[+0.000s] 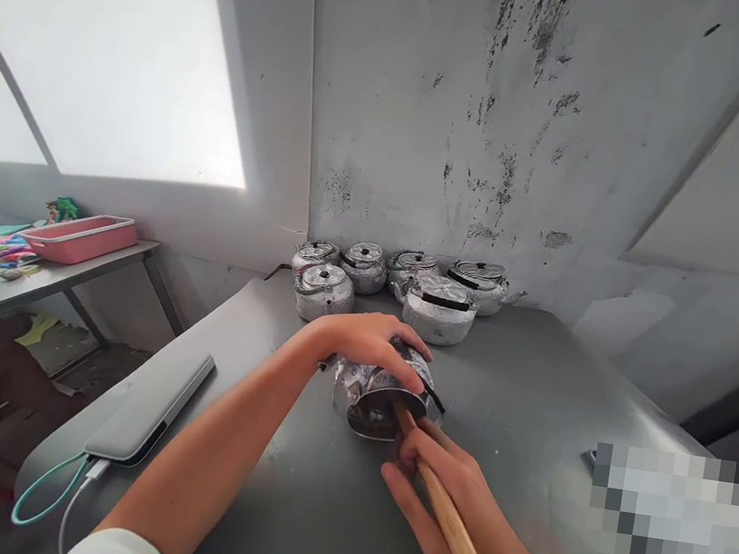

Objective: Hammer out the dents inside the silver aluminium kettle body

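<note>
- The left forearm rises from a white sleeve (117, 552) at the lower edge, slanting up and rightward, with the wrist bent so that the left hand (374, 340) lies palm down over a tipped silver kettle (373, 410).
- The thumb and fingers of this hand are parted, holding the kettle's upper side between them; the thumb tip lies near the black kettle handle (434, 394).
- The right forearm comes in from the lower right, and the right hand (436, 465) sits just in front of the kettle's mouth.
- Its fingers and thumb are clamped on a wooden stick (460, 542), which passes between them and runs into the kettle's opening; its far end is hidden inside.
- The kettle lies on its side on a grey table (509, 407), mouth facing the person, beneath the left fingers and just beyond the right ones.
- Behind it, near the wall (400, 107), stand six more kettles (438, 314).
- A grey device (148, 411) with a cable (73, 501) lies left of the left forearm.
</note>
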Tool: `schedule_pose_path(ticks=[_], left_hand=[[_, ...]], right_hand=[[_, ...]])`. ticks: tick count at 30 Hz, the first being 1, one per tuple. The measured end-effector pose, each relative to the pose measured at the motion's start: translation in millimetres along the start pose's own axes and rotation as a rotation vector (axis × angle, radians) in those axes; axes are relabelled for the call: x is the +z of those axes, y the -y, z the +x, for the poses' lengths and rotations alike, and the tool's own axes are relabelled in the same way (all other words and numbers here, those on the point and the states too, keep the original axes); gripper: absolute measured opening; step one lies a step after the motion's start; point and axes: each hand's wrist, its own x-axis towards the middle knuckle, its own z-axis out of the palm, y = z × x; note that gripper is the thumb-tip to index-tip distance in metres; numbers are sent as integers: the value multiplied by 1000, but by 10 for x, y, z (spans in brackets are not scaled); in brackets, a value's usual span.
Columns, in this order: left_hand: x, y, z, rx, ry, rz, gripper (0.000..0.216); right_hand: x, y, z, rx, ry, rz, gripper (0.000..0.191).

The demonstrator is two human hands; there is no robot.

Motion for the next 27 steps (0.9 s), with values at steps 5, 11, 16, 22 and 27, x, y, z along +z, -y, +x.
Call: schedule_pose_path(ticks=[5,11,16,22,27], left_hand=[[-6,-9,-10,-6,3,-10,65],[-10,0,-12,-4,2,-9,65],[-16,17,-9,8,-1,-14,64],[-23,12,-20,14,1,-32,63],[-22,13,-19,9,5,-52,63]], right_hand=[[-14,5,0,1,-10,19,21],[-10,-13,16,10,6,-5,21],[2,-2,17,17,24,-8,22],[-26,-1,7,25,57,-7,21],[-43,-4,15,15,53,8,22]])
